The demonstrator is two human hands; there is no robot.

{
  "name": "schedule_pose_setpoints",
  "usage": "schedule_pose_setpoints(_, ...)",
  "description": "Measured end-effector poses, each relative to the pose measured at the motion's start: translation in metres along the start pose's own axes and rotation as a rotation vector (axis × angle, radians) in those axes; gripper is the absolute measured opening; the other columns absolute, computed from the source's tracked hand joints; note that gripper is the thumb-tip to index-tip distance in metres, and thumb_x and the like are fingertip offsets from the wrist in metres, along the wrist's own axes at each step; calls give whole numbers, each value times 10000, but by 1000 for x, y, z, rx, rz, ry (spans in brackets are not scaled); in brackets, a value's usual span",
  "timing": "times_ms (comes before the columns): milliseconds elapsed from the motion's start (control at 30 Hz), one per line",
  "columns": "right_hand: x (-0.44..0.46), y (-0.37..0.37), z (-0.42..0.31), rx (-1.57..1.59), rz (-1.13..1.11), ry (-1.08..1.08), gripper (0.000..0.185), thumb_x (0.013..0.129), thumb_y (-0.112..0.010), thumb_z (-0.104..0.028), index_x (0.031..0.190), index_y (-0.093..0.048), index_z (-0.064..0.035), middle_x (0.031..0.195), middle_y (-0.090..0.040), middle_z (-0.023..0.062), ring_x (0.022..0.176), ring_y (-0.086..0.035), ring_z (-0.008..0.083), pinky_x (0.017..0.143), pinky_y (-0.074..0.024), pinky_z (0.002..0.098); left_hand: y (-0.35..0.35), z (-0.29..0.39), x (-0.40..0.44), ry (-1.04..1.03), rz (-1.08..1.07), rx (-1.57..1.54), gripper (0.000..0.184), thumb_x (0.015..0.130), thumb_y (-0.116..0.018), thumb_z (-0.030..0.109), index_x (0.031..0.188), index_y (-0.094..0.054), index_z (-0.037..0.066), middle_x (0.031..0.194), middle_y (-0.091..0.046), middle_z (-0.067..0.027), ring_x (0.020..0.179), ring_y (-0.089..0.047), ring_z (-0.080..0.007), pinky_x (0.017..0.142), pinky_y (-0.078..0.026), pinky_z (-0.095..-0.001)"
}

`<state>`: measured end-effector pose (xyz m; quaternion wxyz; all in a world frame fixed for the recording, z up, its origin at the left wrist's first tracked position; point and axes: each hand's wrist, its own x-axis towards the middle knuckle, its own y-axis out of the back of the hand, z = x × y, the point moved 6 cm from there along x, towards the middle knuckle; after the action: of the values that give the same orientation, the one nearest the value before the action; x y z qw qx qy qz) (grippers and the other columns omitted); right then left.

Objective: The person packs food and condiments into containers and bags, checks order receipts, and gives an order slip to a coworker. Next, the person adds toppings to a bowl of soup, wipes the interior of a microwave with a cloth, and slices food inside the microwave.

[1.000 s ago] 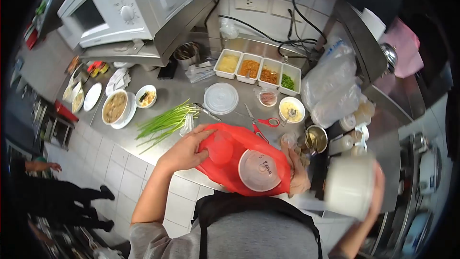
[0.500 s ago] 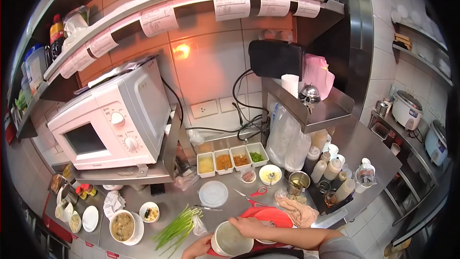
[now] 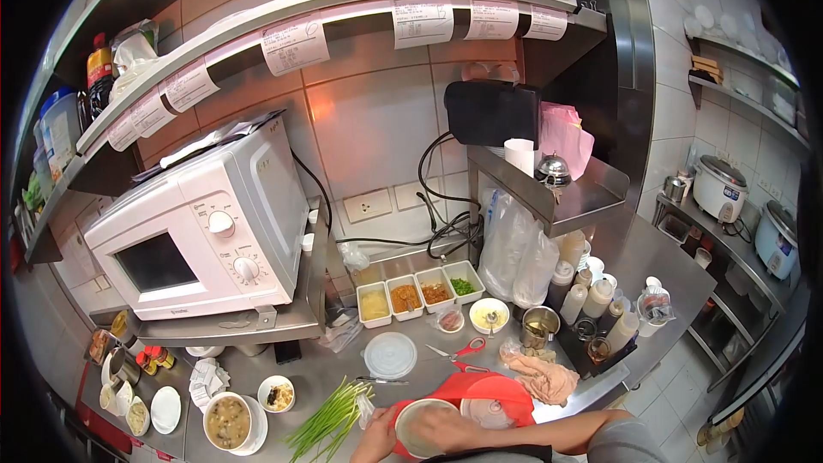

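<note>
A round white tub (image 3: pixel 417 434) stands upright at the bottom of the view, pale inside. My left hand (image 3: pixel 375 437) is at its left side, fingers curled at the edge of a red item (image 3: pixel 513 394) that shows around the tub. My right hand (image 3: pixel 454 430) reaches over the tub's mouth, its fingers smeared by motion. Right of the tub lies a pale round lid or second container (image 3: pixel 487 412), partly covered by my right forearm. Left of my hands are green stalks (image 3: pixel 330 418) and a small clear plastic bag (image 3: pixel 366 410). Red-handled scissors (image 3: pixel 470 348) lie behind.
Four white trays (image 3: pixel 405 296) of toppings line the back, near a bowl with a spoon (image 3: pixel 489 316) and a metal pot (image 3: pixel 540 326). Bottles (image 3: pixel 597 298) and a cloth (image 3: pixel 542 373) are right. A soup bowl (image 3: pixel 226 421) and microwave (image 3: pixel 201 231) are left.
My right hand has gone from the tub's rim to over its mouth. The tub sits slightly further right in view, and more of the pale round item shows. The camera has shifted a little.
</note>
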<state>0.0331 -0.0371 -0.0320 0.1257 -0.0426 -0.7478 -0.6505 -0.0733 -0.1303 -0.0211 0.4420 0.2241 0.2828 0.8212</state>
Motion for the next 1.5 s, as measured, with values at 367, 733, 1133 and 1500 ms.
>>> schedule_pose_setpoints(367, -6, -39, 11, 106, -669, -133, 516, 887, -378, -437, 1354, -353, -217, 1334, -387, 91, 1240, -343, 342, 983, -244, 597, 55, 176, -1, -474, -84, -311, 496, 682, -437, -106, 1154, -557, -9, 901, -523, -87, 843, -502, -167, 728, -433, -264)
schedule_pose_setpoints(733, -96, 8, 102, 543, -627, -542, 675, 737, -664, -450, 1233, -425, -60, 1083, -572, 227, 1012, -563, 370, 854, -442, 465, 72, 74, 12, 107, 40, -445, 410, 752, -359, -80, 1092, -571, 10, 643, -447, -6, 568, -447, -118, 566, -405, -245)
schedule_pose_setpoints(1133, -122, 87, 77, 486, -422, -118, 529, 875, -524, -231, 1347, -354, -63, 1287, -459, 181, 1228, -426, 283, 965, -384, 389, 59, 76, 40, 89, 194, -1143, 570, 781, -473, -12, 1320, -289, 14, 1048, -515, -126, 674, -509, -131, 647, -469, -295)
schedule_pose_setpoints(1500, -444, 201, 436, -125, 346, -1636, 853, 605, -766, -419, 1287, -423, -37, 1246, -473, 257, 1104, -525, 353, 922, -427, 395, 48, 169, 29, 135, 35, -476, 497, 875, -558, 152, 1327, -385, 41, 1228, -520, -114, 960, -536, -186, 854, -423, -289)
